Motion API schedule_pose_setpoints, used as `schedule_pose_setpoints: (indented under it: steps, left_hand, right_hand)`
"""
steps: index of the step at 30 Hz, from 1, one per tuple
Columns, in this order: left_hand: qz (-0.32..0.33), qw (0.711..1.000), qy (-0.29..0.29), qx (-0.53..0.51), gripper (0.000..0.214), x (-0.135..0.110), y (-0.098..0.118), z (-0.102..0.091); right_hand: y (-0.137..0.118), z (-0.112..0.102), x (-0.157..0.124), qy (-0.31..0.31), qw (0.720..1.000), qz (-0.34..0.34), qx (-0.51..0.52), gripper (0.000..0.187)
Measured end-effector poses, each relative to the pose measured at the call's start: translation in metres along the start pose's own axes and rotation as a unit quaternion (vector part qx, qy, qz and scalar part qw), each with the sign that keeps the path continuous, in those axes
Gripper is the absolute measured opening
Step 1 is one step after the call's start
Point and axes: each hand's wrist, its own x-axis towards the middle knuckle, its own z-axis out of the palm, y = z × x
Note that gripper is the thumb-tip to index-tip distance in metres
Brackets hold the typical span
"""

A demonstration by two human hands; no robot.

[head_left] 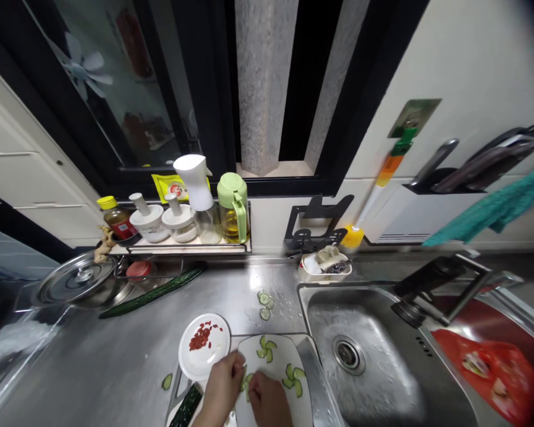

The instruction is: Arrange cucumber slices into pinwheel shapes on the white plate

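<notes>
On a white squarish plate (278, 350), cut cucumber slices (293, 379) lie in pinwheel-like clusters. My left hand (225, 379) is at the plate's left edge, thumb and fingers pinched together. Close beside it, my right hand (269, 398) is over the plate with fingers curled in. Green cucumber pieces (248, 382) show between the two hands; what the fingertips hold is hidden. Left of the plate, a round white dish (204, 360) holds small red goji berries (200, 338). A cut length of cucumber (187, 406) lies by my left wrist.
Loose cucumber slices (266, 303) lie on the steel counter, with another slice (167, 381) to the left. A whole cucumber (153, 293) lies farther back, below a rack of condiment jars (182, 249). The sink (374, 379) and faucet (445, 290) are right.
</notes>
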Motion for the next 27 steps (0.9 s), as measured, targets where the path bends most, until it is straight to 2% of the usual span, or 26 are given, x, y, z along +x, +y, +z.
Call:
schedule_pose_setpoints:
  steps: [9,18,27]
  left_hand:
    - [0.026,0.999,0.011,0.024,0.013,-0.002,-0.003,0.004]
    - [0.06,0.996,0.023,0.064,0.021,-0.005,-0.011,0.012]
    - [0.051,0.994,0.036,0.093,0.03,-0.013,-0.003,0.013]
  right_hand:
    - [0.008,0.01,0.001,0.02,0.999,-0.013,-0.036,0.024]
    - [-0.007,0.008,-0.001,0.003,0.994,0.015,-0.108,0.034]
    - [-0.009,0.008,0.001,0.005,0.993,-0.002,-0.116,0.037]
